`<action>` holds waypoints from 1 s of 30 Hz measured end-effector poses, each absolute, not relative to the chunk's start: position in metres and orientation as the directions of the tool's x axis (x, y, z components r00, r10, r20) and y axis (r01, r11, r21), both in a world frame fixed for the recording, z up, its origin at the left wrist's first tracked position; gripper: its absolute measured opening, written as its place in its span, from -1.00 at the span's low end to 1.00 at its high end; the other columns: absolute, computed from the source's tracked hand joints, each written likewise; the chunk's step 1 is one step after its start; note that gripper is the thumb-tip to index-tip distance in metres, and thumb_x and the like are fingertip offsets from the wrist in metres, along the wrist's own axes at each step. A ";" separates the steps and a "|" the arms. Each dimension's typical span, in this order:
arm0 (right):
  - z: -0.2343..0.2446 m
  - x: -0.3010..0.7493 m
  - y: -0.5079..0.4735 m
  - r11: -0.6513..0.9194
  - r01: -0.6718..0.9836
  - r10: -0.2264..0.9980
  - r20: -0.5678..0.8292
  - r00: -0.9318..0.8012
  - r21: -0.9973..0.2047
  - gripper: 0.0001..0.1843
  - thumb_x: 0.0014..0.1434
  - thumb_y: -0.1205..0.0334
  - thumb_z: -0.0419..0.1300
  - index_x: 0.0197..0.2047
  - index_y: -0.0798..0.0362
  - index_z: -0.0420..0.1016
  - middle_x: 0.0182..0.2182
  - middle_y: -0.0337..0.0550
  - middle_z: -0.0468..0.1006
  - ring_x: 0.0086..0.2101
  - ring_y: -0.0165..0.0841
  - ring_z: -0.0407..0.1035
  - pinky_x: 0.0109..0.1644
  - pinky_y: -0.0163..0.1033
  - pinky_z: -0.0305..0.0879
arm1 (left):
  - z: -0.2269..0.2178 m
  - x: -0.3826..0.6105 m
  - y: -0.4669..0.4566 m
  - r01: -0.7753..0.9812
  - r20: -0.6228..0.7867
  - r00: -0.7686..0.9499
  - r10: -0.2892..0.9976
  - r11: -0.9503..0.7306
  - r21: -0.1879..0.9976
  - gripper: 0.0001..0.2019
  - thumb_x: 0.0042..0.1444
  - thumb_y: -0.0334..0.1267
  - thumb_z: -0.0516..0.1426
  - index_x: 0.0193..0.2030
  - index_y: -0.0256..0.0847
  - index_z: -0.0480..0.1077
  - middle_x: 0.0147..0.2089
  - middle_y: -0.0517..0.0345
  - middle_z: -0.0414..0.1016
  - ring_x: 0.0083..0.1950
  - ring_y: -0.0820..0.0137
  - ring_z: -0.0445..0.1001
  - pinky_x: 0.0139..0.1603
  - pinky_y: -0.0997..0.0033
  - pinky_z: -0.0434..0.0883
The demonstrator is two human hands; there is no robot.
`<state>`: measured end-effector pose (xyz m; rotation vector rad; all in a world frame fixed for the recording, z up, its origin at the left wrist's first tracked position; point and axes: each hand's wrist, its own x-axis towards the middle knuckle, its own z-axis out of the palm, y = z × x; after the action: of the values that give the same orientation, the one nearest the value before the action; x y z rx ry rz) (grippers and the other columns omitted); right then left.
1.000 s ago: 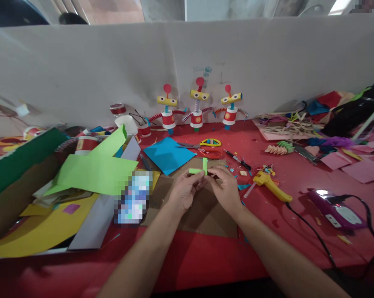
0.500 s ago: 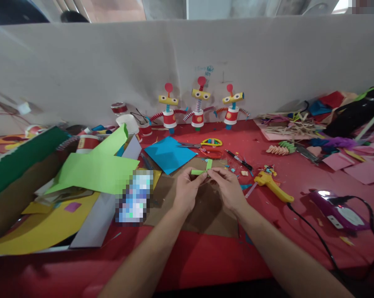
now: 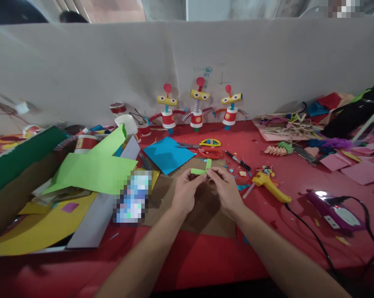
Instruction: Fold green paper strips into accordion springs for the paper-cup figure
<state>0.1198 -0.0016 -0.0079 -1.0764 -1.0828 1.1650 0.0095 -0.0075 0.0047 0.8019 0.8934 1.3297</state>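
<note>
My left hand (image 3: 184, 191) and my right hand (image 3: 225, 188) meet over a brown cardboard sheet (image 3: 202, 215) on the red table. Both pinch two crossed light-green paper strips (image 3: 201, 169), one pointing left and one pointing up between my fingertips. A blue paper square (image 3: 168, 154) lies just beyond the strips. Yellow-handled scissors (image 3: 205, 143) and red scissors (image 3: 210, 154) lie behind my hands. A yellow glue gun (image 3: 269, 184) rests to the right of my right hand.
Three paper-cup robot figures (image 3: 196, 105) stand against the white partition (image 3: 81, 70). Green (image 3: 93, 169), yellow and grey paper sheets pile up at the left. A purple corded device (image 3: 337, 209) and pink papers (image 3: 363, 171) lie at the right, with paper scraps beyond.
My fingers have kept working the green strips; the upright strip has tilted slightly right and the hands have shifted a little, still over the cardboard.
</note>
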 end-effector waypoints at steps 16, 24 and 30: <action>-0.010 0.118 0.000 -0.006 -0.243 0.999 -0.015 0.036 -0.970 -0.85 -0.05 0.13 0.25 -0.41 0.01 0.47 -0.51 -0.30 0.48 -0.48 -0.42 0.34 -0.38 -0.33 0.23 | 0.004 0.009 -0.008 -0.425 -0.065 -0.015 0.998 0.052 0.904 -0.85 -0.12 -0.30 0.23 -0.40 -0.25 0.35 -0.47 0.25 0.41 -0.43 0.50 0.39 -0.32 0.47 0.33; -0.010 0.120 0.000 -0.025 -0.244 0.999 -0.033 0.030 -0.969 -0.84 -0.06 0.12 0.26 -0.40 0.01 0.48 -0.50 -0.29 0.48 -0.48 -0.43 0.33 -0.39 -0.33 0.22 | 0.002 0.009 -0.006 -0.421 -0.067 0.013 0.998 0.066 0.905 -0.85 -0.13 -0.29 0.23 -0.42 -0.25 0.34 -0.47 0.25 0.43 -0.43 0.49 0.41 -0.27 0.41 0.37; -0.010 0.121 0.003 0.000 -0.250 1.000 -0.006 0.025 -0.968 -0.87 -0.07 0.14 0.26 -0.44 0.01 0.50 -0.54 -0.30 0.47 -0.51 -0.44 0.32 -0.37 -0.30 0.22 | 0.002 0.006 -0.004 -0.483 -0.079 0.043 0.996 0.090 0.871 -0.87 -0.17 -0.38 0.23 -0.41 -0.26 0.38 -0.43 0.20 0.47 -0.35 0.43 0.47 -0.16 0.34 0.39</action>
<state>0.1213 0.0028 -0.0100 -1.0358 -1.0019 1.3012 0.0059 -0.0035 0.0021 0.7817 0.8558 1.3281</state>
